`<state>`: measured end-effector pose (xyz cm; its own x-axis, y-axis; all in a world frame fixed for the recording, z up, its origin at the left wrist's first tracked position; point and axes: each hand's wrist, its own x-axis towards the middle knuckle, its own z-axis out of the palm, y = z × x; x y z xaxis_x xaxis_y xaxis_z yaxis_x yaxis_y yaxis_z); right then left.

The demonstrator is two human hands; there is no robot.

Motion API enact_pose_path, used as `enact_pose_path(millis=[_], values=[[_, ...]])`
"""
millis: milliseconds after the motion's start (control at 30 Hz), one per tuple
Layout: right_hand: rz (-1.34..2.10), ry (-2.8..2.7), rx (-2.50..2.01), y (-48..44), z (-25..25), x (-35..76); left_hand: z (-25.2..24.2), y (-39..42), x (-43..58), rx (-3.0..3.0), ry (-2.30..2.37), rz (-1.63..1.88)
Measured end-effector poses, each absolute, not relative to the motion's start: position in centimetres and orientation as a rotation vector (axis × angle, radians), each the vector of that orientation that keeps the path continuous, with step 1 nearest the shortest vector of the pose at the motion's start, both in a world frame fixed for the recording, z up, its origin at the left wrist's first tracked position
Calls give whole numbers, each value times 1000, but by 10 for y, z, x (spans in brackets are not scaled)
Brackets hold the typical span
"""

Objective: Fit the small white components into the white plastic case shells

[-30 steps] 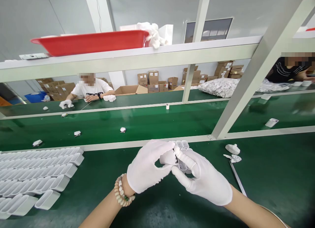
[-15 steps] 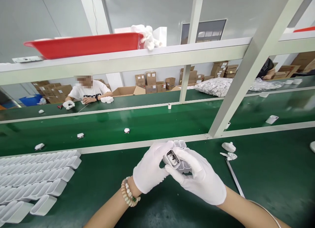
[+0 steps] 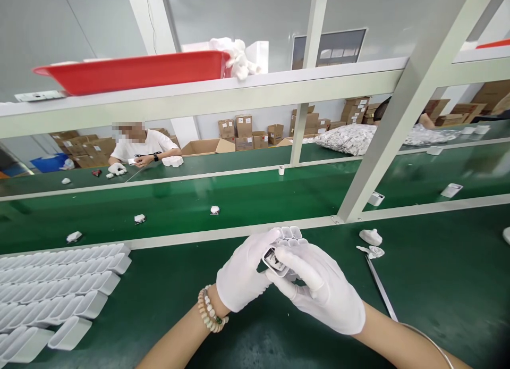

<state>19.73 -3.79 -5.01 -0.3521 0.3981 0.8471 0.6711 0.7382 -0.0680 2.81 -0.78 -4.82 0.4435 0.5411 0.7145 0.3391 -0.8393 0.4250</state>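
Note:
Both my hands wear white gloves and meet over the near green table. My left hand (image 3: pixel 243 276) and my right hand (image 3: pixel 321 292) pinch a small white plastic housing (image 3: pixel 274 262) between them, its open end with metal parts facing up. Just behind the hands stands a small cluster of white housings (image 3: pixel 290 235). A bead bracelet circles my left wrist.
Rows of white housings (image 3: pixel 59 289) lie at the left. White parts (image 3: pixel 370 237) and a thin metal rod (image 3: pixel 380 286) lie at the right. Small pieces ride the green conveyor belt (image 3: pixel 239 199) beyond a metal frame post (image 3: pixel 398 108). A red tray (image 3: pixel 131 71) sits overhead. Other people work across the belt.
The housing has been turned in my hands so its open end with metal parts faces up. The small pieces on the belt have drifted right.

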Motion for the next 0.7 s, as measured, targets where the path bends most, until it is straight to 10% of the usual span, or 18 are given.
enact_pose_path(millis=[700], values=[[385,-1770,-1554,55,-67,236,-84,35,26,2211,1346,863]])
